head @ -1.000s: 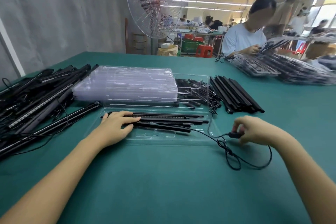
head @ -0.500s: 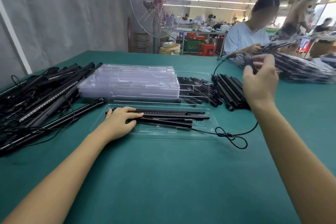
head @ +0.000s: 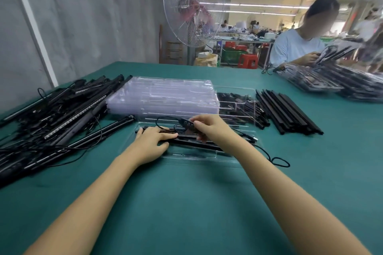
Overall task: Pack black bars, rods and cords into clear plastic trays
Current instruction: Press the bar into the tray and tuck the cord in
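A clear plastic tray (head: 186, 156) lies on the green table in front of me with black bars (head: 199, 144) in it. My left hand (head: 152, 141) rests flat on the bars at the tray's left end. My right hand (head: 209, 127) pinches a black cord controller (head: 186, 125) over the tray's middle. Its thin black cord (head: 277, 160) trails to the right and loops on the table.
A stack of empty clear trays (head: 163, 95) sits behind the tray. Black light bars with cords (head: 53, 118) are heaped at left. Black rods (head: 288, 114) lie at right, small black parts (head: 238, 103) beside them. Another person (head: 300, 45) works by packed trays (head: 335, 83). A fan (head: 190, 6) stands behind.
My right hand came down from high at the right to the tray's middle, bringing the controller with it. The cord's loop shifted along the table. My left hand stayed on the bars.
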